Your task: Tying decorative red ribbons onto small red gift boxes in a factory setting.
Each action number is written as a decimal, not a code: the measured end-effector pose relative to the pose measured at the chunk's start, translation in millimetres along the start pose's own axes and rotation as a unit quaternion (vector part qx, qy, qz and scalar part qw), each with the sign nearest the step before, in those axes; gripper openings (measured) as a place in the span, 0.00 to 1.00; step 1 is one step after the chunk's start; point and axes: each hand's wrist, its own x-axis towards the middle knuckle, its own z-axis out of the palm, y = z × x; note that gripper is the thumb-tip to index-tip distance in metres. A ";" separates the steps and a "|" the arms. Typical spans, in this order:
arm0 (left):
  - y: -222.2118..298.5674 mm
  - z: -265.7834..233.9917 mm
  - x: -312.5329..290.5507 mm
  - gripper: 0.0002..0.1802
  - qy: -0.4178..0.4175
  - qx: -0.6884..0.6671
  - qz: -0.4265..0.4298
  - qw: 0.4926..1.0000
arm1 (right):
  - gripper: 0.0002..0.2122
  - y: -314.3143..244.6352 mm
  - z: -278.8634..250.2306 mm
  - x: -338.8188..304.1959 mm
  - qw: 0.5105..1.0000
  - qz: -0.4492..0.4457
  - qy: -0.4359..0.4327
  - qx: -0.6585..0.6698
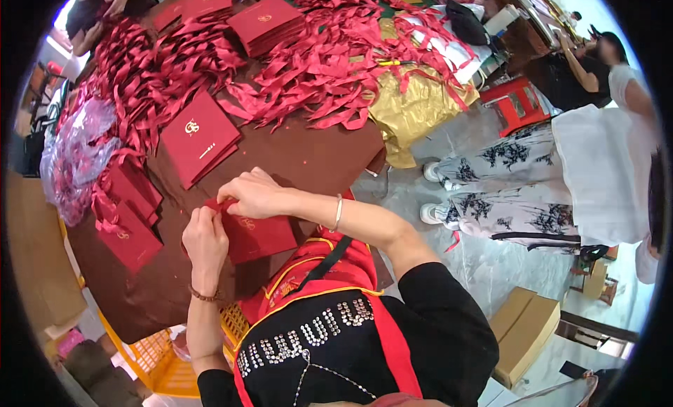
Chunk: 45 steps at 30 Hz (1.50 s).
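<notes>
A flat red paper bag [263, 237] with gold print lies at the near edge of the table, in front of my body. At its upper left corner my left hand [205, 237] is closed in a pinch, fingertips on the red edge. My right hand [254, 194] pinches the same corner from above, close beside the left. A bit of red shows between the two hands; whether it is ribbon or paper I cannot tell. Just beyond them sits a small stack of red bags [198, 137]. To the left lie more red bags [130, 239], with a red ribbon [105, 211] on them.
Heaps of red ribbons [308, 77] cover the far side of the brown-covered table [280, 151]. Further stacks of red bags [265, 25] stand there. Clear plastic wrap [80, 154] lies left, gold sheeting [413, 109] right. Other people stand nearby. A yellow crate [158, 368] is below.
</notes>
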 end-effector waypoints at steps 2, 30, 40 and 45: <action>2.8 -2.9 1.8 0.04 -0.014 0.047 0.014 0.999 | 0.11 -0.3 0.1 3.1 1.000 -0.008 -0.005 0.011; -9.1 -7.2 38.1 0.02 -0.095 -0.282 0.015 0.955 | 0.06 9.1 -19.1 -8.6 0.998 -0.051 0.015 0.016; -6.7 -33.2 65.1 0.13 -0.303 -0.186 -0.026 0.934 | 0.03 -11.7 -2.4 -6.2 0.989 -0.121 0.057 -0.070; -12.8 -40.6 72.4 0.25 -0.405 -0.458 -0.189 0.768 | 0.03 -13.8 0.7 -5.7 0.978 -0.175 0.071 -0.091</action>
